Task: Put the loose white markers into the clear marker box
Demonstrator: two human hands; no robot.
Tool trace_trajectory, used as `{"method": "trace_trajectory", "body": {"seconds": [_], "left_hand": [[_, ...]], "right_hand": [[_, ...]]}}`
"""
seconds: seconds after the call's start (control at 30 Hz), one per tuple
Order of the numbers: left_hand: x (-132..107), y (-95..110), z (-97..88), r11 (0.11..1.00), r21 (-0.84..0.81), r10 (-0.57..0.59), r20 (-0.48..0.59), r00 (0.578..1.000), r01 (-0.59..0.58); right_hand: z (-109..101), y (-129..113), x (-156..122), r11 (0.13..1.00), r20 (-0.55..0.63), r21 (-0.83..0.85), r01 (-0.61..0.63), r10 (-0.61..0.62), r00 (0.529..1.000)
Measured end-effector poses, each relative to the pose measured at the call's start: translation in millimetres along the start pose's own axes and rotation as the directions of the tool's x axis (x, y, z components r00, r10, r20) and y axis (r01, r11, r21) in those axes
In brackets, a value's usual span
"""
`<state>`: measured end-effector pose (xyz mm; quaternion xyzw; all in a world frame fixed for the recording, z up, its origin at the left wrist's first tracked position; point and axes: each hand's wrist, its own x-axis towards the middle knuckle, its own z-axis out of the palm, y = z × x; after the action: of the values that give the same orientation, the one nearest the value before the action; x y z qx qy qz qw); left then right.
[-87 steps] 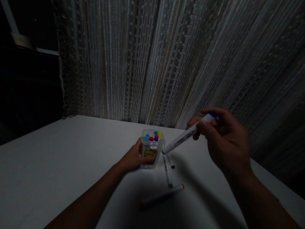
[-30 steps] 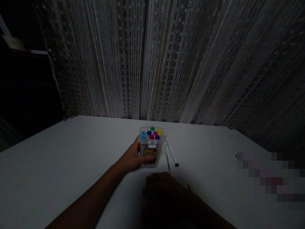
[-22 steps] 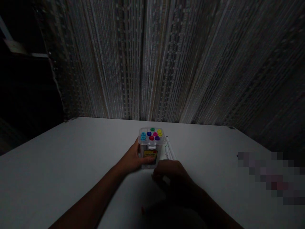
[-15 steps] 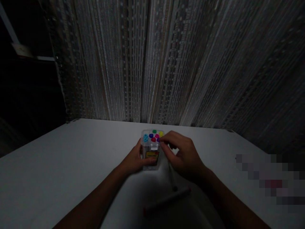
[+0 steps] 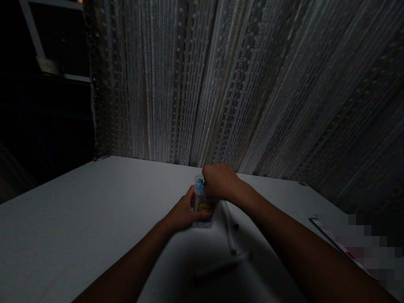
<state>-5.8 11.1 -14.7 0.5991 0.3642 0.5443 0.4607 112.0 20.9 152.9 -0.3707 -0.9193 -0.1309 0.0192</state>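
A clear plastic marker box [image 5: 202, 208] with a yellow label stands on the white table [image 5: 78, 223], coloured marker caps showing at its top left. My left hand [image 5: 184, 212] is wrapped round the box's left side. My right hand [image 5: 219, 182] lies curled over the top of the box and hides most of the caps. I cannot see if its fingers hold a marker. Two white markers [image 5: 229, 225] lie just right of the box. A third marker [image 5: 222, 265] lies nearer me, in shadow.
A curtain of hanging threads [image 5: 240, 84] closes off the back of the table. A dark window frame [image 5: 41, 63] is at the upper left. A flat card or sheet [image 5: 331, 237] lies at the right edge beside a blurred-out patch.
My right hand went down to the loose markers, then rose and now covers the top of the box. The left hand has stayed on the box. The camera has tilted up a little.
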Motion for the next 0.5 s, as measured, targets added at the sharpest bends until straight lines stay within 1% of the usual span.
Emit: {"method": "trace_trajectory", "body": {"seconds": [0.03,0.07,0.1,0.13,0.17,0.2,0.23,0.27,0.3,0.33,0.37,0.4,0.43,0.47,0.5], "left_hand": [[-0.1,0.1,0.2,1.0,-0.005,0.002,0.001,1.0,-0.002],[-0.2,0.1,0.4,1.0,-0.014,0.002,0.003,1.0,-0.002],[-0.2,0.0,0.6,1.0,-0.025,0.001,0.004,1.0,-0.001],[-0.2,-0.2,0.8,0.999,-0.036,-0.003,0.004,1.0,0.003],[-0.2,-0.5,0.8,0.999,-0.042,-0.009,0.001,1.0,0.009],[-0.2,-0.9,0.8,0.999,-0.043,-0.018,-0.002,1.0,0.018],[-0.2,-1.2,0.7,0.999,-0.04,-0.029,-0.004,1.0,0.029],[-0.3,-1.4,0.5,0.999,-0.034,-0.039,-0.007,0.999,0.038],[-0.3,-1.5,0.2,0.999,-0.025,-0.045,-0.011,0.999,0.045],[-0.4,-1.5,0.0,0.999,-0.016,-0.049,-0.013,0.999,0.048],[-0.5,-1.5,-0.3,0.999,-0.011,-0.047,-0.017,0.999,0.047],[-0.6,-1.5,-0.5,0.999,-0.006,-0.044,-0.016,0.999,0.043],[-0.7,-1.6,-0.7,0.999,-0.002,-0.039,-0.017,0.999,0.039],[-0.7,-1.7,-0.7,0.999,0.002,-0.036,-0.015,0.999,0.037],[-0.8,-1.8,-0.7,0.999,0.005,-0.035,-0.011,0.999,0.035]], "right_hand": [[-0.6,2.6,-0.4,1.0,-0.017,0.013,-0.002,0.002,1.0],[-2.0,7.0,-1.8,0.999,-0.063,0.043,-0.012,0.015,0.998],[-4.4,13.3,-4.4,0.995,-0.144,0.097,-0.023,0.037,0.989],[-8.0,21.3,-8.6,0.985,-0.254,0.173,-0.025,0.069,0.965],[-12.6,30.6,-14.2,0.963,-0.394,0.268,-0.008,0.117,0.912],[-18.1,40.5,-21.4,0.928,-0.535,0.369,0.044,0.174,0.827],[-24.3,50.5,-29.6,0.881,-0.637,0.458,0.124,0.228,0.737],[-30.8,59.6,-38.7,0.82,-0.712,0.529,0.217,0.29,0.639],[-37.2,67.3,-48.2,0.749,-0.757,0.581,0.318,0.354,0.549],[-43.0,73.1,-57.7,0.679,-0.773,0.614,0.402,0.415,0.479],[-47.3,76.5,-66.9,0.623,-0.775,0.63,0.464,0.467,0.425],[-49.6,77.5,-75.6,0.586,-0.771,0.636,0.501,0.497,0.398],[-49.1,76.2,-83.7,0.562,-0.762,0.646,0.517,0.508,0.401],[-45.3,72.6,-91.1,0.549,-0.748,0.663,0.509,0.488,0.449],[-37.7,67.1,-97.8,0.553,-0.723,0.684,0.476,0.428,0.542]]}}
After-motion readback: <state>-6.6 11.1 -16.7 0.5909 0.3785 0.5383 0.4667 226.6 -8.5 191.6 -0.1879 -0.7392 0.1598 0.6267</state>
